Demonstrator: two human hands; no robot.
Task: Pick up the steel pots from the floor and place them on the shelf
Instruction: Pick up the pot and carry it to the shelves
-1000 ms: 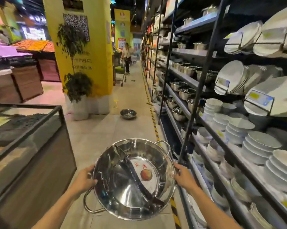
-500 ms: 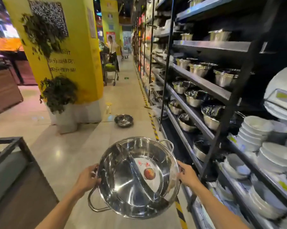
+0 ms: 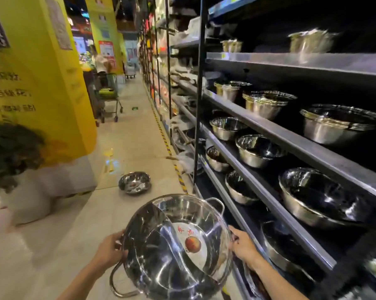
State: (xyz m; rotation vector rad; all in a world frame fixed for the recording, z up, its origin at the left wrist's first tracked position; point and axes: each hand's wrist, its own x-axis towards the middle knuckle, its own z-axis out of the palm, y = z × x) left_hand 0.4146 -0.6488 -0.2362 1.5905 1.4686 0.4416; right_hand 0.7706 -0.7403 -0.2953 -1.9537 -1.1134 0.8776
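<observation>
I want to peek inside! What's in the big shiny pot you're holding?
Inside the big round steel pot are a curved metal divider and a round label picturing a reddish fruit. No food shows; reflections hide parts of the bottom.

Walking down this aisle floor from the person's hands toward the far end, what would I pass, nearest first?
Divided steel pot held in both hands → steel bowl on the floor → small green object lying on the floor → shopping cart beside a shopper.

Steel bowls point(image 3: 258, 150) crowd the shelf point(image 3: 295, 146); the aisle floor point(image 3: 130, 137) lies open.
</observation>
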